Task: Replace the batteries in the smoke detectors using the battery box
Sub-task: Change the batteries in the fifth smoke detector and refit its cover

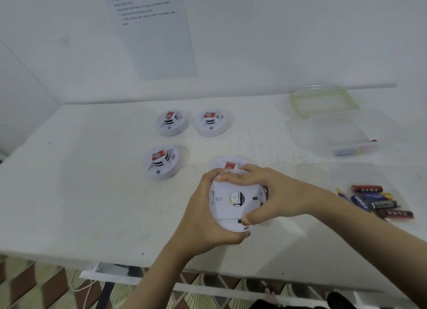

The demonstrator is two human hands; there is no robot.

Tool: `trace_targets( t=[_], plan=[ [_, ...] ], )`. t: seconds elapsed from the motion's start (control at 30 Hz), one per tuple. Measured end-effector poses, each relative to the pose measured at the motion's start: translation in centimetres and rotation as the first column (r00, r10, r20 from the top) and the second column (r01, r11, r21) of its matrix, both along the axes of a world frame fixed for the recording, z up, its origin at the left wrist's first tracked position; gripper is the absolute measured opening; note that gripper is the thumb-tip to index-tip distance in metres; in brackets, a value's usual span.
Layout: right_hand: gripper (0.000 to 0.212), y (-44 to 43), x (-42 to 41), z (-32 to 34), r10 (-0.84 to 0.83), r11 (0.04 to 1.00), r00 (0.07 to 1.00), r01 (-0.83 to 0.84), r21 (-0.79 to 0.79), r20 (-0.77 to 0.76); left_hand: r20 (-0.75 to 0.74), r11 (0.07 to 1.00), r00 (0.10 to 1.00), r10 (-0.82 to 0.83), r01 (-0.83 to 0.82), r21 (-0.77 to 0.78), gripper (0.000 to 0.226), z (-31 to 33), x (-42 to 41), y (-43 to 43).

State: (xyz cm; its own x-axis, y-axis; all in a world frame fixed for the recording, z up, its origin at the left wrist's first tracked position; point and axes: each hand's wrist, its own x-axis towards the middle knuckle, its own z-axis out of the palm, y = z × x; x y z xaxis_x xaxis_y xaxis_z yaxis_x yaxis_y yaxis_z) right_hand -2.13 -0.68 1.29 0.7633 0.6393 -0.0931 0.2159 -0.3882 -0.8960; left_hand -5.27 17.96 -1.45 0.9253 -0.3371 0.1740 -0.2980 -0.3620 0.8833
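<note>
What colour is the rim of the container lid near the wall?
Lid rim: light green, head view.

White, speckled table (pixel 92 193) set against a white wall (pixel 300 31). A printed sheet (pixel 157 36) hangs on the wall. Patterned flooring (pixel 208 295) shows below the table edge.

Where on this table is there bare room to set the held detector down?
Widest bare patch: the table left of the detectors, toward the side wall. A narrower strip runs between the detectors and the clear box. Crowded: the right end, where the battery pile lies, and just behind the held detector.
</note>
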Motion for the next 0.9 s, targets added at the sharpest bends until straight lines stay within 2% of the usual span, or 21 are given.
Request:
trace_targets(
  t=[0.23, 0.37, 0.5, 0.63, 0.9],
  plan=[
    [0.074, 1.6, -3.3, -2.6, -0.010, 0.998, 1.000, 0.010, -0.059, -0.009, -0.121, 1.000, 0.992, -0.023, 0.023, -0.004, 0.090, -2.6, -3.0, 1.9],
    [0.074, 2.3, -4.8, -3.5, -0.052, 0.976, 0.986, 0.084, -0.199, 0.161, -0.137, 0.999, 0.990, -0.034, 0.038, 0.023, 0.087, -3.2, -3.7, 2.7],
    [0.076, 3.2, -6.0, -3.3, -0.098, 0.963, 0.942, 0.171, -0.207, 0.321, -0.096, 0.998, 0.995, -0.013, 0.020, 0.068, 0.090, -3.3, -3.8, 3.3],
    [0.076, 3.6, -6.4, -3.5, -0.140, 0.948, 0.906, 0.239, -0.209, 0.399, -0.107, 0.999, 0.994, -0.005, 0.009, 0.037, 0.096, -3.5, -3.7, 4.0],
    [0.073, 3.8, -6.5, -2.2, -0.068, 0.943, 0.934, 0.175, -0.284, 0.350, -0.082, 0.996, 0.993, -0.088, 0.090, 0.020, 0.104, -3.4, -3.2, 4.8]
  ],
)
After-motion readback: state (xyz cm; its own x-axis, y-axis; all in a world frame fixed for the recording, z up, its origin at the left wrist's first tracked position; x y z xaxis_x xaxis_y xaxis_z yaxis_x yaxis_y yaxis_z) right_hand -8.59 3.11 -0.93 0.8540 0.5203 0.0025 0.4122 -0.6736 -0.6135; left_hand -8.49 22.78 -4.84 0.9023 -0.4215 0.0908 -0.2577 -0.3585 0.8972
